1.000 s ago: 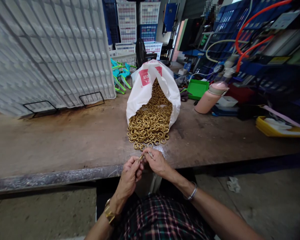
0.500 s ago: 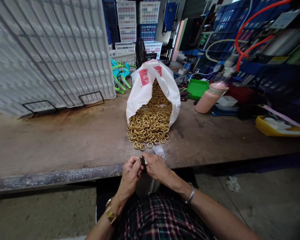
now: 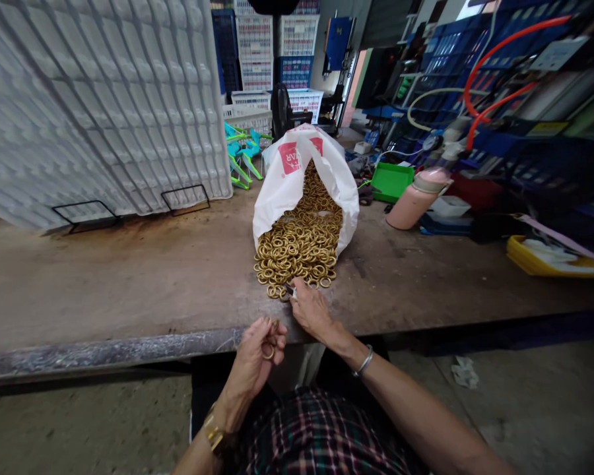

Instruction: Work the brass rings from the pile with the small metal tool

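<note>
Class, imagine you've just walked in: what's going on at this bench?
Someone is working bare-handed at a bench. The left hand holds at least one brass-coloured ring. The right hand, gripping a small dark object too small to identify, is at the near edge of the ring pile, which spills from a white bag.

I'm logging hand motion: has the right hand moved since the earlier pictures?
Yes: the right hand has moved forward, away from the table edge, to the front of the ring pile.
</note>
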The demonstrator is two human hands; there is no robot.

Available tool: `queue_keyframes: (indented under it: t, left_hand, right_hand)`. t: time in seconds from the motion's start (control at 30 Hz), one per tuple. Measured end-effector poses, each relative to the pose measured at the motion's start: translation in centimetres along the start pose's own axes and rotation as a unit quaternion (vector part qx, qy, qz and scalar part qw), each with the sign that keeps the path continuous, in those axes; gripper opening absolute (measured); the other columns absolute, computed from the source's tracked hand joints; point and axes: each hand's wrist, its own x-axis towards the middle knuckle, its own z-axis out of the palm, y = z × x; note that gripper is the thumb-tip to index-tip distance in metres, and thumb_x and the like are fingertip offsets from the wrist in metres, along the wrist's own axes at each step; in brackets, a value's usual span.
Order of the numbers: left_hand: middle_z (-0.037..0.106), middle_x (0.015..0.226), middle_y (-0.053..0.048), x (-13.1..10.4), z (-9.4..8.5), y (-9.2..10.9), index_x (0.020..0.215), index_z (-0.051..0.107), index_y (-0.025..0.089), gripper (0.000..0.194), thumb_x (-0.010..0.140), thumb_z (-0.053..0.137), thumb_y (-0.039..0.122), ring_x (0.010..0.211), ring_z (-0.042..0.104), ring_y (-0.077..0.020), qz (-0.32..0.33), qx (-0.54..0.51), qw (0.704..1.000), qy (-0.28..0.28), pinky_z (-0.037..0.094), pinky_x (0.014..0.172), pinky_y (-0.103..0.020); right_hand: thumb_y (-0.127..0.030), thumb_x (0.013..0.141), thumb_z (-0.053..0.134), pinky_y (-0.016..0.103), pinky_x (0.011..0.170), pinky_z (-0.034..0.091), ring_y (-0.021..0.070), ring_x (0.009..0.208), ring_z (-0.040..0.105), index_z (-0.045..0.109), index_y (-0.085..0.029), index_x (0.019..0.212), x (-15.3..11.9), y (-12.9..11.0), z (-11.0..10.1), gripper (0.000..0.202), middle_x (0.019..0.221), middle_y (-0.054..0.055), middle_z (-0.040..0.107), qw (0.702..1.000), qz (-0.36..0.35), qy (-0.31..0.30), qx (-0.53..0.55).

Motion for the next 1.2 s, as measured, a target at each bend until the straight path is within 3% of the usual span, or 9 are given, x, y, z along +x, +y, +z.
queue_keyframes:
  t: [0.23, 0.43, 0.67, 0.83, 0.97, 1.2]
  left_hand:
    - [0.062, 0.068, -0.002, 0.5, -0.8, 0.3, 0.087, 0.057, 0.015, 0.020, 0.070, 0.065, 0.023, 0.054, 0.055, -0.0094, -0.045, -0.100, 0.994, 0.022, 0.037, 0.040, -0.016]
    - [0.062, 0.068, -0.003, 1.1, -0.9, 0.6, 0.069, 0.054, 0.013, 0.011, 0.069, 0.064, 0.019, 0.060, 0.059, -0.0119, -0.067, -0.147, 0.984, 0.077, 0.040, 0.044, -0.018]
    - [0.052, 0.060, 0.004, 1.2, -0.3, 0.2, 0.066, 0.047, 0.015, 0.027, 0.065, 0.070, 0.029, 0.052, 0.050, -0.0067, -0.031, -0.088, 0.994, 0.050, 0.034, 0.040, -0.015]
    - [0.047, 0.053, 0.008, 1.1, 0.4, -0.4, 0.083, 0.048, 0.018, 0.036, 0.064, 0.068, 0.040, 0.042, 0.042, -0.0052, 0.029, 0.035, 0.994, 0.097, 0.028, 0.036, -0.014]
    - [0.048, 0.054, 0.008, 1.2, 0.6, -0.7, 0.097, 0.046, 0.019, 0.044, 0.066, 0.065, 0.045, 0.040, 0.039, -0.0048, 0.037, 0.079, 0.989, 0.116, 0.026, 0.035, -0.014]
    - [0.043, 0.051, 0.008, 1.4, 0.1, -0.4, 0.076, 0.050, 0.016, 0.033, 0.070, 0.060, 0.047, 0.037, 0.034, -0.0026, 0.071, 0.143, 0.981, 0.113, 0.023, 0.036, -0.015]
  right_hand:
    - [-0.017, 0.084, 0.036, 0.026, 0.063, 0.033, 0.0191, 0.079, 0.060, 0.051, -0.017, 0.097, 0.9, -0.7, -0.5, 0.020, 0.088, 0.008, 0.065, 0.997, 0.004, -0.035, -0.063]
    - [-0.016, 0.082, 0.037, 0.025, 0.064, 0.032, 0.0176, 0.080, 0.059, 0.051, -0.019, 0.101, 0.5, -0.3, -0.5, 0.023, 0.092, 0.006, 0.064, 0.998, -0.017, -0.032, -0.047]
    - [-0.018, 0.083, 0.037, 0.024, 0.063, 0.031, 0.0159, 0.078, 0.058, 0.053, -0.020, 0.098, 0.5, 0.1, -0.4, 0.022, 0.089, 0.006, 0.064, 0.998, -0.034, -0.029, -0.038]
    - [-0.023, 0.084, 0.041, 0.023, 0.061, 0.032, 0.0147, 0.070, 0.057, 0.054, -0.021, 0.094, 0.4, 0.3, 0.2, 0.017, 0.078, 0.002, 0.064, 0.995, -0.055, 0.021, 0.076]
    - [-0.024, 0.082, 0.042, 0.021, 0.062, 0.035, 0.0126, 0.068, 0.053, 0.054, -0.020, 0.088, -0.5, -0.2, -0.2, 0.014, 0.075, 0.000, 0.060, 0.971, -0.107, 0.013, 0.215]
    - [-0.024, 0.079, 0.045, 0.020, 0.060, 0.036, 0.0102, 0.064, 0.046, 0.052, -0.018, 0.078, -1.4, -0.9, -0.8, 0.010, 0.068, -0.003, 0.051, 0.933, -0.108, -0.014, 0.342]
